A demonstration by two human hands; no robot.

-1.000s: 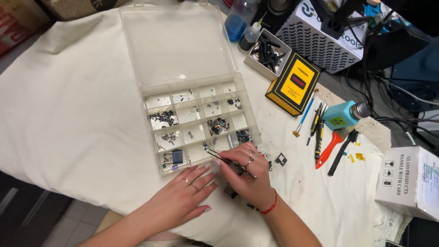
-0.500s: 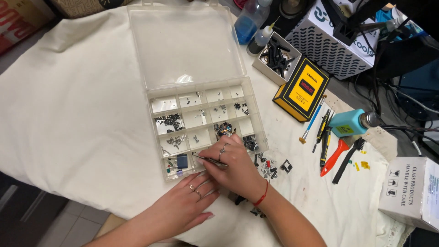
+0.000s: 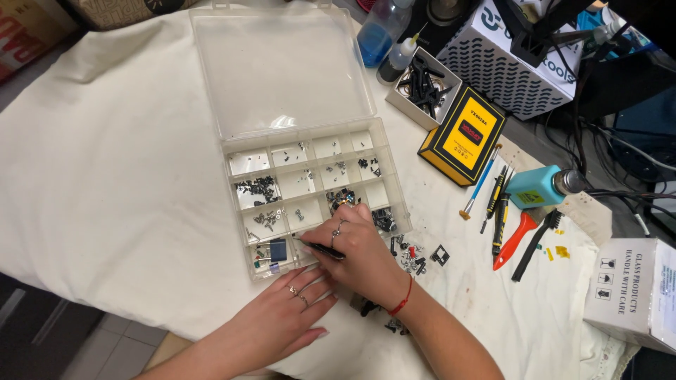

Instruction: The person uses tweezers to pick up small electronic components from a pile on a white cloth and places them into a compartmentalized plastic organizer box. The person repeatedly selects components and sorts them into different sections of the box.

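I see my right hand [image 3: 355,246], pinched shut on the tweezers [image 3: 317,248], has carried their tips back into the organizer box's [image 3: 310,190] near row, while my left hand [image 3: 285,309] stays flat and open just below the box.

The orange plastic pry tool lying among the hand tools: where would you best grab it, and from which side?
Grip the orange plastic pry tool by its wide upper handle, coming from above. It lies flat on the cloth, and the black brush crowds its right side.
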